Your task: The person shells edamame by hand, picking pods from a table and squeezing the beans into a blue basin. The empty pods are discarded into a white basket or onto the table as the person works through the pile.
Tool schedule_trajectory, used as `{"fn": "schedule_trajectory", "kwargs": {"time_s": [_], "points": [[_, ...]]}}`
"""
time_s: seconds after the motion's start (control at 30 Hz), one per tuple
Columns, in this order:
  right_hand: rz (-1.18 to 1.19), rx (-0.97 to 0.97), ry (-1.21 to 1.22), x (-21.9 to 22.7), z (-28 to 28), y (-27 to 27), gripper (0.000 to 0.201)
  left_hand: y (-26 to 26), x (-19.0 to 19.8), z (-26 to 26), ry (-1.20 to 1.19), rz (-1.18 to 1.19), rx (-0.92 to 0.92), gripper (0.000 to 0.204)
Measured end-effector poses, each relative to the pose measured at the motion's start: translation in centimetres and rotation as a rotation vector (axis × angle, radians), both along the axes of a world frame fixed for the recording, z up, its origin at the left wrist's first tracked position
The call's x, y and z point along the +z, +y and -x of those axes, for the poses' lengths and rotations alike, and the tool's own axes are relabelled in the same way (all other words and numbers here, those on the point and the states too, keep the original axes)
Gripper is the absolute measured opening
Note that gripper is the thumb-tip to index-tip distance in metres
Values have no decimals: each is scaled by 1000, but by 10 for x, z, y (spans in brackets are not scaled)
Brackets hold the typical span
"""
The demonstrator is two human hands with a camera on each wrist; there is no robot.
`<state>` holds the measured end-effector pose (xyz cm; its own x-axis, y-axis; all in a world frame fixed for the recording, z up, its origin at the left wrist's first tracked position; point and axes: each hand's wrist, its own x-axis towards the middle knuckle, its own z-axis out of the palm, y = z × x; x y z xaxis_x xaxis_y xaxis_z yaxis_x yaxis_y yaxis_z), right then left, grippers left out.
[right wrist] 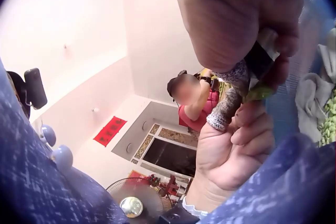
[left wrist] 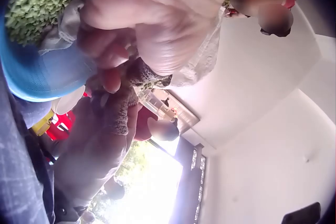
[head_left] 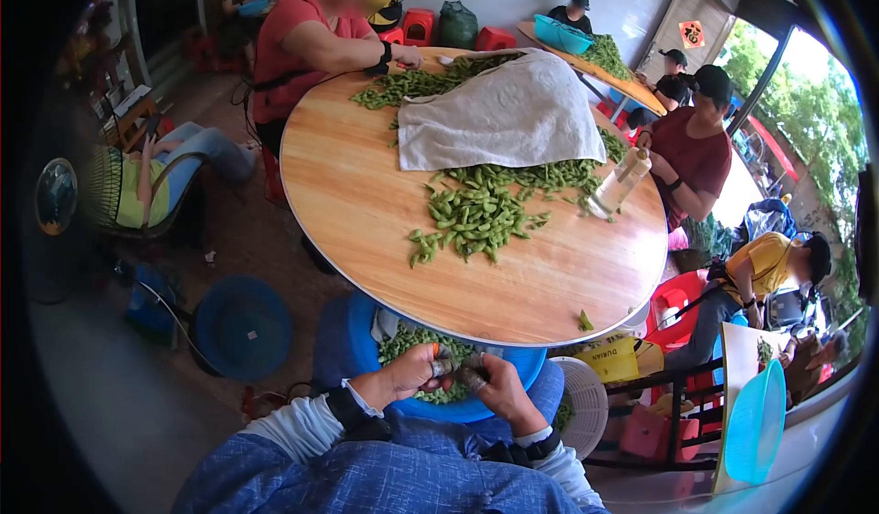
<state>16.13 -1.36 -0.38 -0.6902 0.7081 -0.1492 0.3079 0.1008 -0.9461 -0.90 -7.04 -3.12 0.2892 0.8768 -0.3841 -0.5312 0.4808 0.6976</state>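
Both hands meet over a blue tub (head_left: 526,365) at the lap, which holds shelled green beans (head_left: 400,342). The left hand (head_left: 406,376) has curled fingers and a speckled grey sleeve on its thumb. Facing it, the right hand (head_left: 502,391) wears a similar grey thumb sleeve (right wrist: 237,73), with a dark, flat, shiny piece (right wrist: 259,62) beside it. A green bean pod (right wrist: 259,94) shows between the two hands' fingertips in the right wrist view, pinched where they meet. Fingers hide most of it. Unshelled pods (head_left: 481,214) lie heaped on the round wooden table (head_left: 366,221) ahead.
A pale towel (head_left: 499,111) covers part of the heap. Near the right edge stands a clear bottle (head_left: 621,183). A white basket (head_left: 586,404) is right of the tub, an empty-looking blue basin (head_left: 243,326) on the floor at left. Two people work across the table.
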Motion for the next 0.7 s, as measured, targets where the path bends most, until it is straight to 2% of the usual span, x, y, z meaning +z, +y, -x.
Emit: {"fn": "schedule_trajectory", "kwargs": {"time_s": [0.03,0.13,0.23,0.27,0.37,0.47,0.57,0.63,0.7], "points": [[28,21,-24,-2,-1,2,15,1,-4,1,5,4,3,6],[312,16,209,-9,0,4,20,0,-8,2,-58,-4,29,7],[479,-14,287,-10,1,6,23,2,-12,4,-105,-27,35,8],[457,-13,298,-11,2,8,23,3,-13,5,-112,-37,35,8],[390,-1,295,-16,3,12,21,6,-8,9,239,-141,26,11],[316,48,204,-20,3,13,18,7,-24,7,306,-236,43,16],[198,106,68,-26,3,14,14,7,-15,7,566,-237,-105,15],[92,137,-26,-34,5,14,13,7,-22,6,573,-260,-84,18],[103,138,-17,-42,7,15,13,7,-36,3,585,-269,-77,20]]}}
